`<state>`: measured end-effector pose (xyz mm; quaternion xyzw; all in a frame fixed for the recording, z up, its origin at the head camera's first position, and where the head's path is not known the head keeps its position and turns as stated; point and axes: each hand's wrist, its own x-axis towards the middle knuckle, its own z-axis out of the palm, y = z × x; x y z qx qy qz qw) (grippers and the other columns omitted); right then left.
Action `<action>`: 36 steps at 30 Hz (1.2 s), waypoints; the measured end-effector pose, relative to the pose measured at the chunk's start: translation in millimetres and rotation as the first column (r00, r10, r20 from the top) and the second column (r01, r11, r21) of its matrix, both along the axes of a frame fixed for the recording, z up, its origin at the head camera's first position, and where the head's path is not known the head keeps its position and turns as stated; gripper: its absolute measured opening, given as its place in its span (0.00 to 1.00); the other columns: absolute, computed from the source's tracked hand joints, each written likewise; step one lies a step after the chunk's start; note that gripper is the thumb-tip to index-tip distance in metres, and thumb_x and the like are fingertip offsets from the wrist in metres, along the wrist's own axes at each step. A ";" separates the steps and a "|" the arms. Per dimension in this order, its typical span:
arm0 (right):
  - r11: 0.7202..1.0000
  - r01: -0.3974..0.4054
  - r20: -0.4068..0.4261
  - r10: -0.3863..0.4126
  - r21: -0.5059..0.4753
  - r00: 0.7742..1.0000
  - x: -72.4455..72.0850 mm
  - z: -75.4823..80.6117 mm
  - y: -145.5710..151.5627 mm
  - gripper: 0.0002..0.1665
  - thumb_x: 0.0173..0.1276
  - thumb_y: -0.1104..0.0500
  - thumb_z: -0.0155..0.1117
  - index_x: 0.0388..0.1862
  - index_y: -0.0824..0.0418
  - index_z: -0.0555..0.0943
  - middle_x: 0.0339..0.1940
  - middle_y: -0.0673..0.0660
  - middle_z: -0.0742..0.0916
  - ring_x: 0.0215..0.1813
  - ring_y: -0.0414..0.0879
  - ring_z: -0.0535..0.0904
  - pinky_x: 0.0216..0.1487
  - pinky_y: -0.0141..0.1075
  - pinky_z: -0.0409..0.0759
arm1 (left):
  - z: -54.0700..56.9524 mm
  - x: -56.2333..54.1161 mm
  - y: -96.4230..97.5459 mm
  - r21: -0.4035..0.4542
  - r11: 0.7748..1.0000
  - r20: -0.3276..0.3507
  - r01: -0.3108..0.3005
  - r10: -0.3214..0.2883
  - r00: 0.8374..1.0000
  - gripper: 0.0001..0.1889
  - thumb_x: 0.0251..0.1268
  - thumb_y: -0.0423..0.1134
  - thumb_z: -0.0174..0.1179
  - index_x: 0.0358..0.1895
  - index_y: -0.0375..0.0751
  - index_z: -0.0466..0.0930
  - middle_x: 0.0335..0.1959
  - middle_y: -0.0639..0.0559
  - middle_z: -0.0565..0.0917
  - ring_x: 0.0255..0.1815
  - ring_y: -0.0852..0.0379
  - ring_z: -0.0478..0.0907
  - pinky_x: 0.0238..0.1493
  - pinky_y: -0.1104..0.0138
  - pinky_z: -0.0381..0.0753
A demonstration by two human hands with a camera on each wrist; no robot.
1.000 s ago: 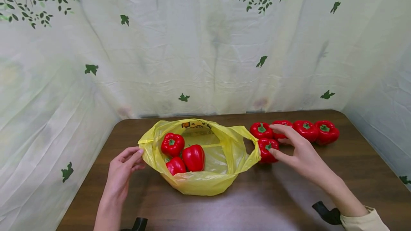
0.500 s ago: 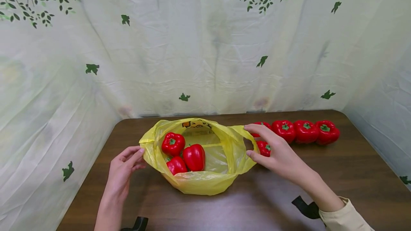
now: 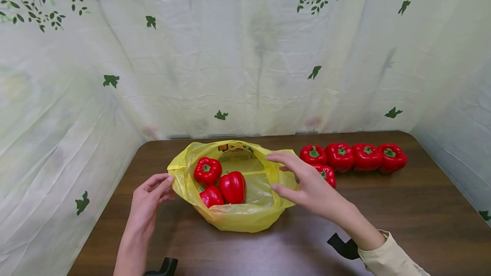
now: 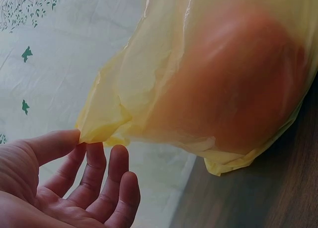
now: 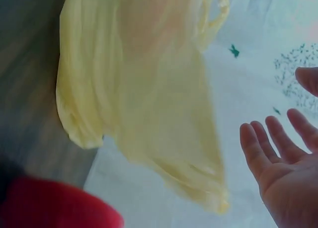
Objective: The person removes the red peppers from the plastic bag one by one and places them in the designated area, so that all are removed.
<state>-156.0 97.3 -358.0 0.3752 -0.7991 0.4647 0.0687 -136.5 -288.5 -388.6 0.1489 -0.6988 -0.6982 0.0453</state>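
A yellow plastic bag (image 3: 249, 221) stands on the table with its mouth spread wide. Inside it lie three red bell peppers: one at the back left (image 3: 207, 171), one nearer the middle (image 3: 232, 187) and one at the front left (image 3: 212, 197). My left hand (image 3: 148, 201) pinches the left edge of the bag between thumb and fingers, as the left wrist view confirms at the bag's corner (image 4: 107, 121). Over the bag's right rim my right hand (image 3: 308, 186) hovers with its fingers spread, holding nothing; in the right wrist view this hand (image 5: 285, 168) is apart from the bag.
Several more red peppers stand right of the bag: a back row, including a pepper (image 3: 367, 156), and one in front (image 3: 327, 175), partly behind my right hand. The brown table (image 3: 402, 212) ends at a leaf-print cloth backdrop (image 3: 261, 76).
My right hand has moved left from the pepper group to above the bag's right rim, carrying nothing. My left hand has stayed at the bag's edge. The peppers have not visibly moved.
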 end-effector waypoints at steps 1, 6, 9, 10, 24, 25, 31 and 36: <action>1.000 -0.012 0.009 0.013 -0.008 1.000 -1.0 -1.3 -3.2 0.35 0.64 0.60 0.72 0.68 0.51 0.70 0.66 0.48 0.75 0.65 0.45 0.71 0.60 0.44 0.77 | 0.2 -0.2 0.0 -0.002 1.000 0.002 -0.001 0.001 1.000 0.15 0.64 0.47 0.67 0.46 0.41 0.83 0.36 0.56 0.85 0.33 0.57 0.82 0.39 0.67 0.83; 0.997 -0.059 0.088 0.063 -0.046 0.994 -8.2 -14.3 -22.3 0.33 0.64 0.63 0.71 0.67 0.52 0.71 0.64 0.47 0.76 0.66 0.43 0.71 0.60 0.43 0.77 | 0.8 -0.4 0.0 -0.014 1.000 0.004 -0.004 0.004 1.000 0.15 0.64 0.47 0.67 0.46 0.40 0.83 0.37 0.56 0.85 0.33 0.57 0.82 0.40 0.66 0.83; 0.996 -0.069 0.134 0.075 -0.054 0.988 -12.3 -21.5 -33.5 0.33 0.65 0.63 0.70 0.67 0.52 0.71 0.64 0.47 0.77 0.65 0.42 0.71 0.60 0.42 0.76 | 0.8 -0.4 0.1 -0.014 1.000 0.003 -0.004 0.004 1.000 0.15 0.64 0.46 0.66 0.46 0.40 0.83 0.37 0.56 0.85 0.34 0.57 0.82 0.39 0.66 0.83; 0.996 -0.071 0.144 0.078 -0.053 0.986 -13.8 -23.7 -36.9 0.32 0.65 0.63 0.70 0.67 0.53 0.71 0.64 0.47 0.77 0.65 0.42 0.71 0.60 0.42 0.76 | 0.9 -0.4 0.1 -0.015 1.000 0.005 -0.005 0.005 1.000 0.15 0.64 0.46 0.66 0.46 0.40 0.83 0.37 0.56 0.85 0.34 0.57 0.82 0.39 0.67 0.83; 0.992 -0.011 0.339 -0.032 0.125 0.940 -35.7 -38.7 -71.9 0.31 0.69 0.49 0.66 0.69 0.52 0.71 0.64 0.48 0.77 0.62 0.52 0.76 0.60 0.47 0.76 | 0.6 -0.3 -0.3 -0.022 1.000 0.003 -0.008 0.008 1.000 0.15 0.65 0.47 0.66 0.47 0.40 0.83 0.36 0.56 0.84 0.33 0.57 0.82 0.38 0.67 0.83; 0.991 -0.013 0.349 -0.035 0.133 0.937 -37.5 -40.4 -73.8 0.31 0.68 0.49 0.66 0.69 0.52 0.71 0.64 0.49 0.77 0.62 0.53 0.76 0.60 0.48 0.76 | 0.3 -0.3 -0.3 -0.022 1.000 0.002 -0.007 0.007 1.000 0.15 0.65 0.47 0.66 0.47 0.40 0.83 0.36 0.56 0.84 0.33 0.57 0.82 0.38 0.67 0.83; 0.983 -0.018 0.380 -0.054 0.182 0.923 -46.4 -49.9 -84.1 0.32 0.69 0.49 0.66 0.69 0.53 0.70 0.65 0.52 0.77 0.65 0.55 0.73 0.61 0.48 0.74 | -0.6 -0.2 -0.5 -0.026 1.000 0.001 -0.007 0.007 1.000 0.16 0.65 0.47 0.66 0.47 0.39 0.83 0.36 0.56 0.84 0.33 0.57 0.82 0.39 0.67 0.83; 0.976 -0.022 0.406 -0.069 0.215 0.911 -53.7 -60.3 -91.1 0.33 0.69 0.49 0.66 0.69 0.56 0.70 0.64 0.54 0.78 0.63 0.54 0.75 0.59 0.46 0.76 | -1.3 0.2 -0.6 -0.027 1.000 -0.006 -0.005 0.005 1.000 0.15 0.65 0.46 0.66 0.47 0.39 0.83 0.36 0.55 0.84 0.33 0.56 0.82 0.38 0.68 0.83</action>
